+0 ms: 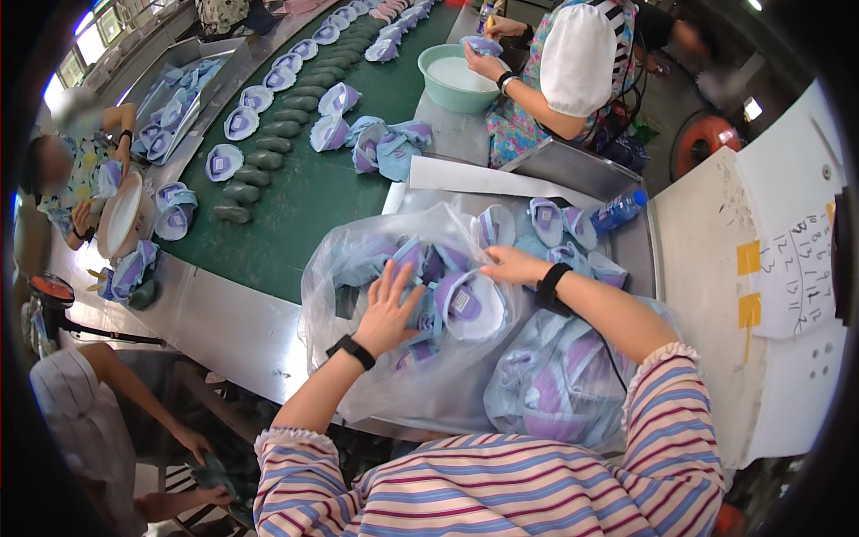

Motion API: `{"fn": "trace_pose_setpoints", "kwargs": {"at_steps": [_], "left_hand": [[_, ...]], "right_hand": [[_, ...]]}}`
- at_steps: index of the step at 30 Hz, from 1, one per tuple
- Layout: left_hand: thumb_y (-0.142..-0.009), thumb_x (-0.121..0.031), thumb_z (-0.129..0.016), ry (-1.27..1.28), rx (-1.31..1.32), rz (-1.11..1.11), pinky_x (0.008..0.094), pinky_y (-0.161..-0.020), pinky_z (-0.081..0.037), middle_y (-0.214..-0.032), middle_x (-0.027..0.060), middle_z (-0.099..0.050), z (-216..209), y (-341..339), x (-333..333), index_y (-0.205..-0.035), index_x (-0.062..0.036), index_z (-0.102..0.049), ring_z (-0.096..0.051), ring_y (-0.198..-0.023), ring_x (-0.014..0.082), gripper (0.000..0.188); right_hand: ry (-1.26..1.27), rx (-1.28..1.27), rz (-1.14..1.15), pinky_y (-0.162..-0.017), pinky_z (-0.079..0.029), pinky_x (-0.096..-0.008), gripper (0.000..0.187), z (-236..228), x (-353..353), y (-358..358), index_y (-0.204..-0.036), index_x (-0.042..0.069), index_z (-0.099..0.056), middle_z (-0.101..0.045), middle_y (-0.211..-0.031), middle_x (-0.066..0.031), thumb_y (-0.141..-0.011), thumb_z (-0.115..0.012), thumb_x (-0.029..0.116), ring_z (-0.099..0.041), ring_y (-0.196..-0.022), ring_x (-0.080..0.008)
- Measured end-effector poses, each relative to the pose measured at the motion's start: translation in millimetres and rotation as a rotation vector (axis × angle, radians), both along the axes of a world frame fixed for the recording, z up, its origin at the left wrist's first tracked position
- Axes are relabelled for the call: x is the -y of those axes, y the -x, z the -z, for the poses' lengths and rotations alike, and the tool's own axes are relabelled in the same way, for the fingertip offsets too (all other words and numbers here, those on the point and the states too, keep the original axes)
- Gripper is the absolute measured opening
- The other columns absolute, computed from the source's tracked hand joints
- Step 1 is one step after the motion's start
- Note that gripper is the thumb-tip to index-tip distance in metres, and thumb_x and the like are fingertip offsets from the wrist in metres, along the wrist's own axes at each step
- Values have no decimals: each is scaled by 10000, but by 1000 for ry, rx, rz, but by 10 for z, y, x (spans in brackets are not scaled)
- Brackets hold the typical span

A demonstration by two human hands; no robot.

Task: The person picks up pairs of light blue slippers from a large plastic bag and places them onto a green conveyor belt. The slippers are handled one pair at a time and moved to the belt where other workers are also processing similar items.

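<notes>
In front of me a clear plastic bag (pixel 327 268) lies open, filled with light-blue and purple shoe uppers (pixel 362 264). My left hand (pixel 389 309) is spread flat over the uppers inside the bag, fingers apart. At the bag's right rim my right hand (pixel 514 267) has its fingers pinched together, apparently on the plastic; the fingertips are partly hidden. Just below it, one shoe upper (pixel 479 304) shows its white inside and a small purple label. A second, full bag of uppers (pixel 564 380) rests beside my right forearm.
Dark green shoe lasts (pixel 264 159) and more uppers (pixel 242 123) line the green conveyor (pixel 295 206). Loose uppers (pixel 546 219) and a blue bottle (pixel 619 211) lie at right, near a pale panel (pixel 707 295). A co-worker works by a green basin (pixel 429 85); others sit left.
</notes>
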State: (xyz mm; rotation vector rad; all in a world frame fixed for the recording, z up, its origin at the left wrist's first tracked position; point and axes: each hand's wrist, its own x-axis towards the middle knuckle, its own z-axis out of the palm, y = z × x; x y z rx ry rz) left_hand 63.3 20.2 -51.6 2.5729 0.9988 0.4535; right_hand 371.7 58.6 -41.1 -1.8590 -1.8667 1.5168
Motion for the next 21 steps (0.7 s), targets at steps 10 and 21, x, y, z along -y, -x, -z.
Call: {"fn": "trace_pose_setpoints", "kwargs": {"at_steps": [10,21], "left_hand": [[-580,-370,-792,432,330,-779,417,-841,-390,-1012,189,-604,808,-195,582,-1180,8,-466,-566,-963,336,780],[-759,-264,-715,554,817,-760,309,-678,-464,-846,126,-629,100,382,582,-975,47,-562,-589,-776,182,408]], "right_hand": [[27,670,-832,-761,-489,-404,539,-409,295,744,-899,59,-688,-661,-950,-136,-694,-639,554,-625,-904,-289],[-83,319,-696,-967,-348,-450,1009,218,510,990,-1410,44,-193,-433,-1306,-211,-660,-664,527,-408,-1191,-367]]}}
